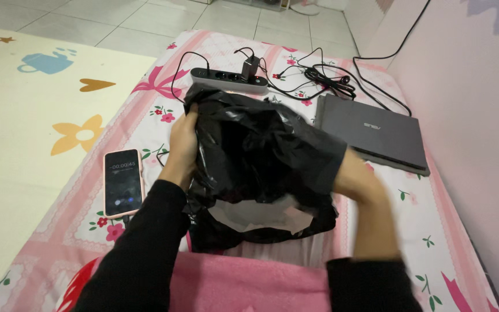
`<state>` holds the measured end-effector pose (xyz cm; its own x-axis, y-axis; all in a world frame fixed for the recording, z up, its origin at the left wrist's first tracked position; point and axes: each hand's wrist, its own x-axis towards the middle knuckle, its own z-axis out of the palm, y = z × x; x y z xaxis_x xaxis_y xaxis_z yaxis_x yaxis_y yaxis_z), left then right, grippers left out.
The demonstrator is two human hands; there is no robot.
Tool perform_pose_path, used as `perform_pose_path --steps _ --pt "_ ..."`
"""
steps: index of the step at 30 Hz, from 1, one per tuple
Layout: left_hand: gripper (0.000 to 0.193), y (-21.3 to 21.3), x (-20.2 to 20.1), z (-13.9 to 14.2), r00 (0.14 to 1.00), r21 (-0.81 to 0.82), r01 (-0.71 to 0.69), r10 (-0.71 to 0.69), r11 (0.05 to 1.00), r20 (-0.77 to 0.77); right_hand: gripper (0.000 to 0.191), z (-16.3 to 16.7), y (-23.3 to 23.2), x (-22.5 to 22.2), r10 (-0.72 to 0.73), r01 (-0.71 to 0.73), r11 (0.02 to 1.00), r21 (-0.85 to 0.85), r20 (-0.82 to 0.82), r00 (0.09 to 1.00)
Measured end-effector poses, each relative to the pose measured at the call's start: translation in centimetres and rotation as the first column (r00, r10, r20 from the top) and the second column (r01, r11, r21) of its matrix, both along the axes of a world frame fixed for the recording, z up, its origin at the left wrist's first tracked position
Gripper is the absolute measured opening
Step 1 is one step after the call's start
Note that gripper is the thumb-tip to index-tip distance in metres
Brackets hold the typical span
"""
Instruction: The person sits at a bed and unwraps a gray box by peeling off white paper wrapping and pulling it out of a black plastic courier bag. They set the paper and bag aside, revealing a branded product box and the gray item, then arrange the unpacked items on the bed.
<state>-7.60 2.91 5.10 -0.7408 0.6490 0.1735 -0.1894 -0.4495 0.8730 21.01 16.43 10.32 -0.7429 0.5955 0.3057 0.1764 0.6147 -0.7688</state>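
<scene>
Black plastic bag [261, 150], thin, limp and crinkly, looks light and slippery; left hand [183, 141] pinches its rim, right hand [356, 176] is buried inside, grip unseen.

Left of the hands: pink-cased smartphone [123, 182] (screen lit) on the floral pink mattress sheet [140, 118]. Beyond them: black-and-white power strip [226, 80] with tangled black cables [319, 78]. To the right: closed grey laptop [373, 134].
</scene>
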Motion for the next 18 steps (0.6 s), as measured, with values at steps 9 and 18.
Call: perform_pose_path --steps 9,18 --pt "0.037 -0.3 -1.4 1.1 0.939 0.009 -0.058 0.058 0.998 -0.339 0.03 -3.4 2.5 -3.3 0.152 -0.33 0.781 -0.53 -0.352 0.924" --pt "0.032 -0.5 0.8 1.6 0.667 0.455 0.51 -0.67 0.73 0.327 0.029 -7.8 -2.9 -5.1 -0.046 -0.481 0.586 -0.652 -0.62 0.784"
